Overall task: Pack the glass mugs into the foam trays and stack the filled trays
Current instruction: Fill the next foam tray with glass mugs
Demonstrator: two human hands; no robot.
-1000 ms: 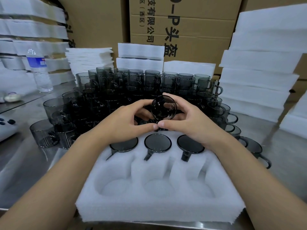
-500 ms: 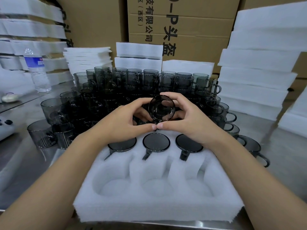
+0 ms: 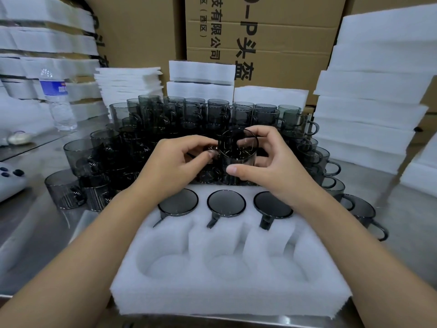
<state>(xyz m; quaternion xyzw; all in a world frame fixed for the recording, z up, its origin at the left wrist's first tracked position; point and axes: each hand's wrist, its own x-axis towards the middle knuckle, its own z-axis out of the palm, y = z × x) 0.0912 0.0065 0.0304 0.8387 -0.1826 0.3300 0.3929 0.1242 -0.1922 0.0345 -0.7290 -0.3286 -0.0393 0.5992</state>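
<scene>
Right hand is grasping the held mug: thumb pressing low on the near wall, fingers curling over the far rim. Left hand is closing in on the mug's left side, fingers curled, thumb tip pinching there; the mug's handle is not showing clearly. The held mug is tilting its mouth toward the camera and hanging in the air just above the far edge of the foam tray, touching nothing but the two hands.

The tray is lying on the metal table, close to the person. In its far row the three packed mugs are sitting side by side, dark round faces up, handles lying in the slots that point toward the near edge. The near row of three pockets is showing bare white foam.

Directly beyond the tray, loose mugs are standing crowded together, some stacked. More are trailing along the tray's right side, and a few are standing off its left far corner.

Well to the right of the tray, a foam stack is rising high. Beyond the tray, behind the mugs, cardboard boxes are forming a wall. Far left of the tray, a water bottle is standing upright.
</scene>
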